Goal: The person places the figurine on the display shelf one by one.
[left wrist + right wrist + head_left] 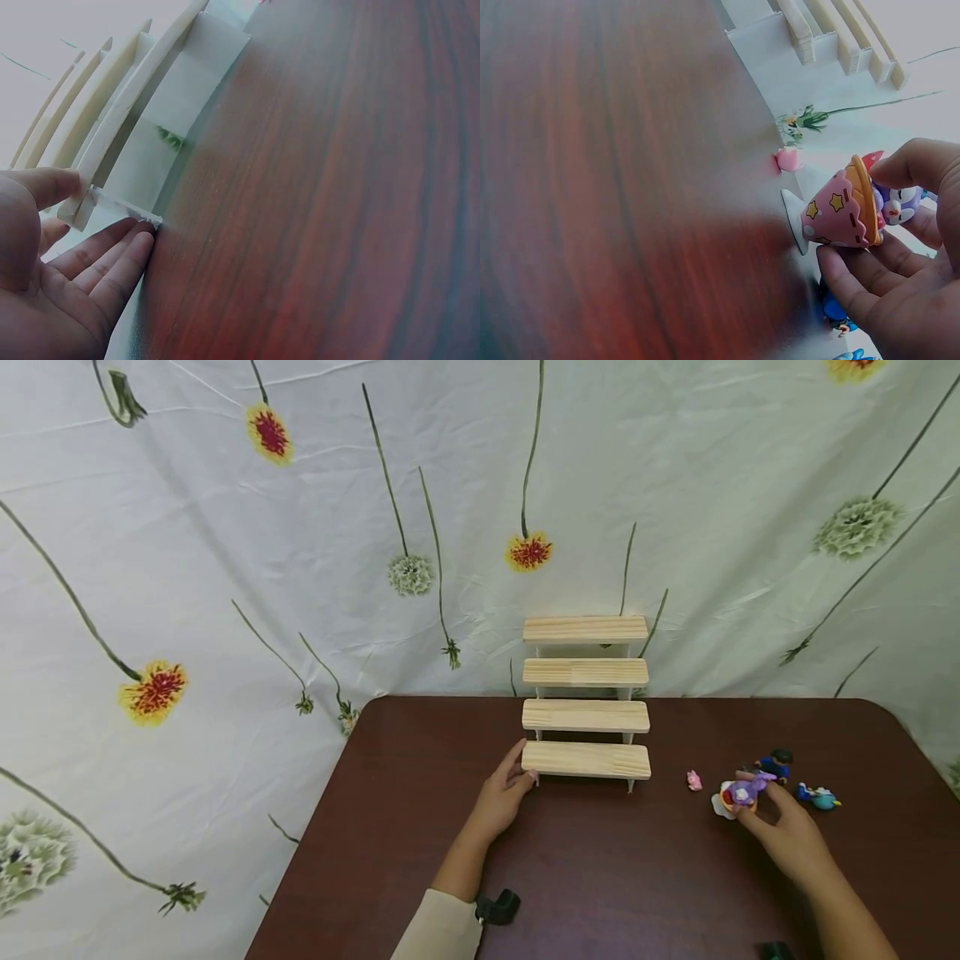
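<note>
We see the cone toy [832,214] over the right part of the table [600,868], its long axis running from the white base up through the pink cone to the purple figure; the base points toward the tabletop, and in the head view the top leans right. We find it between the thumb and fingers of the right hand [791,839], pinched around the orange rim and figure. Our left hand [495,802] holds the left end of the lowest board of the stepped shelf [585,760], thumb in front. Fingers hide part of the purple figure; we cannot tell whether the base touches the table. The right wrist view cuts off the blue toy [822,799].
</note>
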`<state>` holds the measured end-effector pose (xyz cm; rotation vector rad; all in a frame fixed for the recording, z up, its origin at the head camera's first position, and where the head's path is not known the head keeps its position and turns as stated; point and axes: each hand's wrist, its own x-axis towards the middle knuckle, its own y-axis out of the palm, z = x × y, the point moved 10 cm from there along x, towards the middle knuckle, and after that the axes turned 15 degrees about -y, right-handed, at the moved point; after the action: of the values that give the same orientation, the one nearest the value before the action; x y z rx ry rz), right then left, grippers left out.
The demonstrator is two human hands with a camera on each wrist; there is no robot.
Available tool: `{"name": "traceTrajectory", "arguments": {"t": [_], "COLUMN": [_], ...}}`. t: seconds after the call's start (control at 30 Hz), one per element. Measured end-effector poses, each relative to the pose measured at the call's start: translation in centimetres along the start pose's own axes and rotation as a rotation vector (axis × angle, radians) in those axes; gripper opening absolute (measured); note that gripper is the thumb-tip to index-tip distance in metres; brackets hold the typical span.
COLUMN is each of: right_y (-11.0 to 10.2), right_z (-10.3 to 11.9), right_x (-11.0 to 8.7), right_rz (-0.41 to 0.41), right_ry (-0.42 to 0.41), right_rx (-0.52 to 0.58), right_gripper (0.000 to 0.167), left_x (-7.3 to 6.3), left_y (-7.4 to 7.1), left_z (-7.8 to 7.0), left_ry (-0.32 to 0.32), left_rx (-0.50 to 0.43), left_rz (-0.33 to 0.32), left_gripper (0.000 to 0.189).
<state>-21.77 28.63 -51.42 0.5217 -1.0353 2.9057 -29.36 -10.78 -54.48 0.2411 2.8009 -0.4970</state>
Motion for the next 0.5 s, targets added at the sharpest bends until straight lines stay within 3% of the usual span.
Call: {"name": "traceTrajectory", "arguments": {"t": [0.17, 0.4, 0.5], "right_y": [-0.1, 0.0, -0.1], "right_z": [0.0, -1.2, -1.7], "right_x": [0.0, -0.6, -1.0], "right_rz": [0.005, 0.085, 0.086], "right_ry": [0.013, 0.173, 0.202], "right_rx": [-0.026, -0.052, -0.039], "right_gripper": [0.051, 0.066, 0.07], "left_x": [0.1, 0.4, 0.4], "left_y": [-0.1, -0.2, -0.1], "left_z": [0.2, 0.8, 0.8], "left_ry": [-0.011, -0.042, -0.044], "left_rx": [-0.011, -0.048, -0.05], "left_rz": [-0.002, 0.0, -0.003], "left_gripper": [0.064, 0.063, 0.061]}}
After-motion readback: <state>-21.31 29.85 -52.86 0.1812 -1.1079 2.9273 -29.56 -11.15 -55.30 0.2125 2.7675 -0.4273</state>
